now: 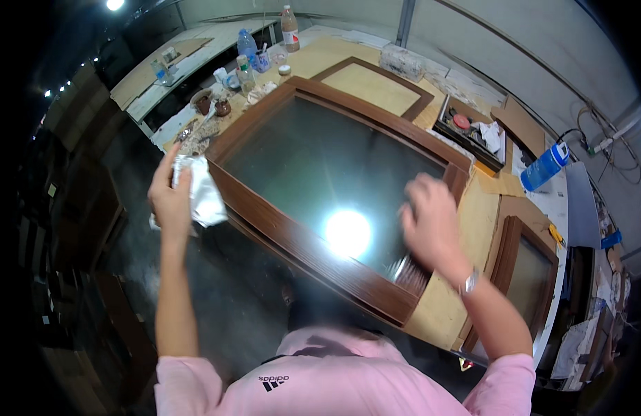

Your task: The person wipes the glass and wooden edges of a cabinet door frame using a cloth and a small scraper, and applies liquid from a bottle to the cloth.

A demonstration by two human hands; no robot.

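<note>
A brown wooden frame (258, 201) with a dark glass panel (313, 159) lies on the workbench in front of me. My left hand (171, 197) is at the frame's left corner, its fingers closed round a crumpled white cloth or paper wipe (204, 194) that hangs down past the edge. Over the right end of the panel is my right hand (430, 222), its fingers bent and smeared by motion. Whether it holds anything I cannot make out. A bright lamp reflection shows in the glass between my hands.
Behind the frame lies a second wooden frame (376, 83). A tray of odds and ends (473, 132) and a blue water bottle (546, 166) stand to the right, beyond another framed panel (525, 277). Bottles (247, 47) and small jars (222, 107) crowd the far left.
</note>
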